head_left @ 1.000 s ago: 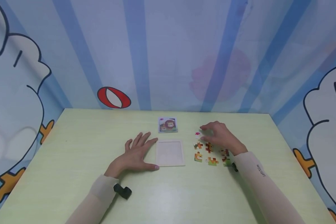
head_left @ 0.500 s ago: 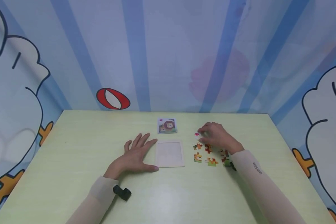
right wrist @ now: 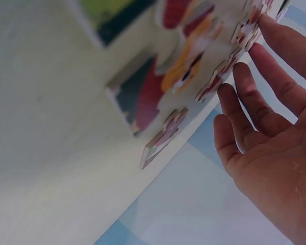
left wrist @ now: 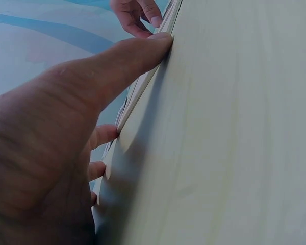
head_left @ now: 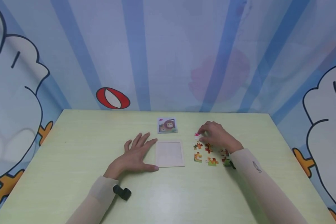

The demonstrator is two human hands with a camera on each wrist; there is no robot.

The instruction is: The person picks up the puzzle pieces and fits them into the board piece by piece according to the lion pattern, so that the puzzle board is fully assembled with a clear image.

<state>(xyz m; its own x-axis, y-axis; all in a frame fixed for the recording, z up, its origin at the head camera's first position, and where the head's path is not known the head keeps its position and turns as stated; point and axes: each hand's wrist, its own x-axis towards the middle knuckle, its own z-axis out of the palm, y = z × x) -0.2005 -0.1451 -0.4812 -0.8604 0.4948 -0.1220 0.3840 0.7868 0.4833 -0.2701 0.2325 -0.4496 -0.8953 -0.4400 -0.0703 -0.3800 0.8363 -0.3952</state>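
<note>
A square white puzzle tray (head_left: 170,166) lies flat on the table. My left hand (head_left: 133,157) spreads along its left side, index fingertip at the far corner and thumb at the near one, fingers fairly straight. Right of the tray lie several loose puzzle pieces, among them an orange one (head_left: 212,161). My right hand (head_left: 217,135) pinches a white puzzle piece with a pink flower (head_left: 197,135) between thumb and index finger. Part of that piece and some others are hidden under the hand. The right wrist view shows the fingers (right wrist: 245,84) low beside the pieces.
A square lion picture card (head_left: 167,125) lies behind the tray. The pale table (head_left: 168,196) ends at a blue striped backdrop (head_left: 168,56) with cartoon drawings. A black wrist camera (head_left: 122,192) sits on the left sleeve.
My right hand has shifted slightly left and its fingertips have come closer together at the pink-flower piece. The left hand and the tray stay in place.
</note>
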